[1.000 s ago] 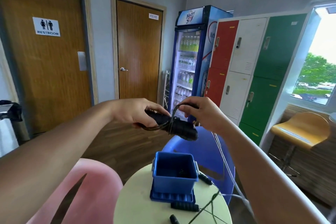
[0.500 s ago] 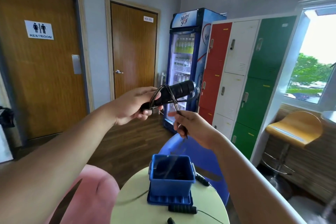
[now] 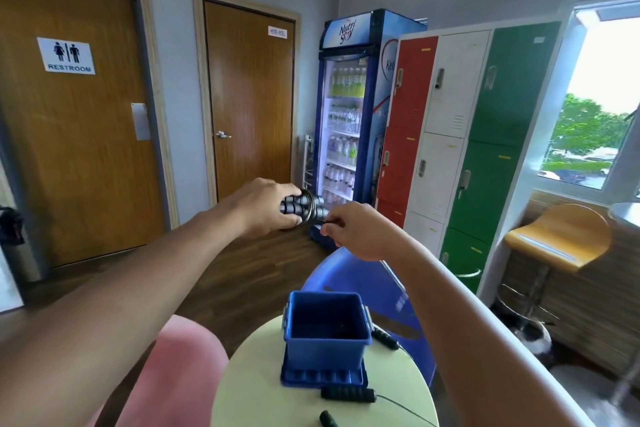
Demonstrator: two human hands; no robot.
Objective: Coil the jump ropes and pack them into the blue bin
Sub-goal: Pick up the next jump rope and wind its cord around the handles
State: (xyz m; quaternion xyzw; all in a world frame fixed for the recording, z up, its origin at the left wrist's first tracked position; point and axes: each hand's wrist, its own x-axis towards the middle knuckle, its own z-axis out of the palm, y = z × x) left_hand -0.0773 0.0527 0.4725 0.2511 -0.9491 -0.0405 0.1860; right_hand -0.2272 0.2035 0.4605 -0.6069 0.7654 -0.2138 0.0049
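My left hand (image 3: 266,206) grips the black foam handles of a jump rope (image 3: 299,206), held out at chest height, with thin cord looped around them. My right hand (image 3: 353,230) pinches the end of that cord just right of the handles. Below, the open blue bin (image 3: 327,350) stands on its blue lid (image 3: 323,378) on the round pale table (image 3: 263,392). Another black handle (image 3: 348,394) with a thin cord lies in front of the bin, one more handle (image 3: 385,339) at the bin's right, and a third handle (image 3: 328,419) at the bottom edge.
A pink chair (image 3: 173,371) is at the table's left and a blue chair (image 3: 367,288) behind it. Beyond stand two wooden doors, a drinks fridge (image 3: 353,107), coloured lockers (image 3: 460,135) and an orange stool (image 3: 554,239) by the window.
The handles have swung from pointing up-right to level. My right hand rose from below them to beside them, drawing the cord tight around the bundle.
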